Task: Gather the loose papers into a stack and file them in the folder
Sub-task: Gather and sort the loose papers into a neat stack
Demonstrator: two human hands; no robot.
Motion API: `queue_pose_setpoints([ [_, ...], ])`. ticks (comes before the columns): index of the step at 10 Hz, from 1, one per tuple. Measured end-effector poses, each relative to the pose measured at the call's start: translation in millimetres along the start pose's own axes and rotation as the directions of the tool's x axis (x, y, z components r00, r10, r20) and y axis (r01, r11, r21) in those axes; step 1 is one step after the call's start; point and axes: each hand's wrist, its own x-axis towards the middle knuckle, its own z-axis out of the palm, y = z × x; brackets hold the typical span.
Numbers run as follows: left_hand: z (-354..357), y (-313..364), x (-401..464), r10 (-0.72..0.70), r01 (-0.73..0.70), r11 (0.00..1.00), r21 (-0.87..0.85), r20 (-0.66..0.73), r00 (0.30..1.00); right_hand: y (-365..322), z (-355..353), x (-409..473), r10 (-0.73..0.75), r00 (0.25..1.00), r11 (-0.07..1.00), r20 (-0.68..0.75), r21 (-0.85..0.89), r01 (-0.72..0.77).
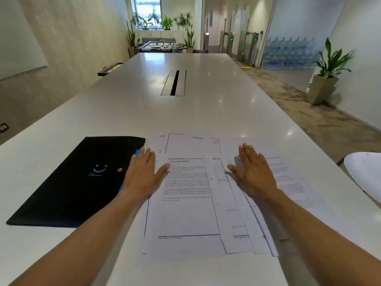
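Note:
Several printed white papers point(185, 213) lie spread and overlapping on the white table, right in front of me. A black folder point(78, 182) with a snap button and a small smile logo lies flat to their left, closed, a blue edge showing on its right side. My left hand point(142, 172) is flat and palm down over the folder's right edge and the leftmost paper. My right hand point(251, 170) is flat, palm down, over the papers on the right. Neither hand holds anything.
The long white table point(185, 112) stretches away, with a cable slot point(175, 82) in its middle. A white chair back point(365, 172) stands at the right edge. Potted plants, a foosball table and turnstiles are far behind.

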Motion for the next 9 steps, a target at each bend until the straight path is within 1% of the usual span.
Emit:
queue_pose_setpoints([
  [1,8,0,-6,-0.019,0.022,0.998,-0.061,0.046,0.999,2,4,-3,0.01,0.998,1.0,0.059,-0.004,-0.01],
  [3,10,11,-9,-0.067,0.066,0.998,0.012,0.035,0.997,3,8,-9,0.014,0.996,1.0,0.083,0.018,-0.015],
  [4,5,18,-2,-0.136,0.14,0.989,-0.056,0.077,0.988,2,7,-8,0.008,0.995,1.0,0.095,0.011,-0.009],
  [5,-3,22,10,-0.215,0.239,0.957,-0.166,0.147,0.965,3,8,-8,0.014,0.995,1.0,0.1,0.004,-0.014],
  [6,-6,24,14,-0.283,0.319,0.905,-0.282,0.162,0.945,4,11,-8,0.026,0.994,1.0,0.107,0.001,-0.026],
  [8,-8,26,15,-0.37,0.407,0.75,-0.521,0.18,0.911,4,12,-8,0.027,0.994,1.0,0.106,0.007,-0.028],
  [9,-10,26,17,-0.374,0.416,0.713,-0.564,0.196,0.907,4,12,-8,0.024,0.995,1.0,0.095,0.007,-0.024],
])
